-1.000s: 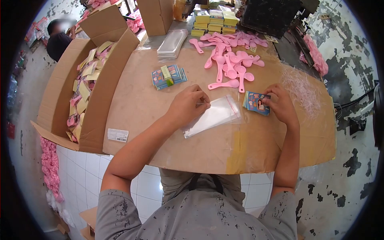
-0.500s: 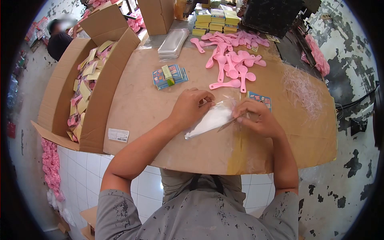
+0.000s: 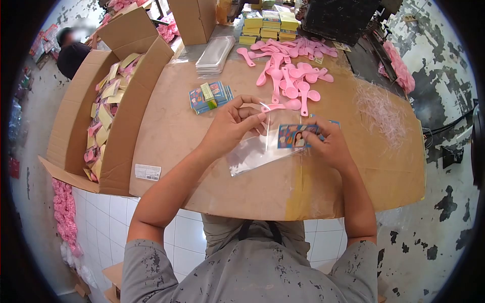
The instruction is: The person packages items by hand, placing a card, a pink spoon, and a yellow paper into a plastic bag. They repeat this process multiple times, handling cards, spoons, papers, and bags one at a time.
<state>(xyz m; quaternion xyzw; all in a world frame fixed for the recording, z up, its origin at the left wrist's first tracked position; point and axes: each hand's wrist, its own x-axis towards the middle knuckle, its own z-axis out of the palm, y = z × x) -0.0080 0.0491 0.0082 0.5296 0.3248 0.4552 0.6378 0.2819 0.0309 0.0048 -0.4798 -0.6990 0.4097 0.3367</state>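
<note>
Thumb and fingers of my left hand (image 3: 237,123) are closed on the edge of a clear plastic bag (image 3: 252,155), lifting its mouth while the lower part lies on the cardboard-covered table. In my right hand (image 3: 329,144) is a blue printed card (image 3: 289,136), held flat at the bag's raised mouth. Whether the card's left end is inside the bag, I cannot tell. More blue cards (image 3: 334,121) lie partly hidden behind my right hand. Just beyond my hands are pink measuring spoons (image 3: 289,88) in a loose pile.
A bundle of blue cards (image 3: 209,97) lies left of the spoons, below a stack of clear bags (image 3: 215,55). Yellow-edged card stacks (image 3: 270,22) stand at the back. On the left is an open carton (image 3: 136,111) of packed pieces; plastic shreds (image 3: 381,111) lie right.
My left hand has raised the bag's edge, opening its mouth. My right hand has turned the card so its printed face shows and brought it to the bag.
</note>
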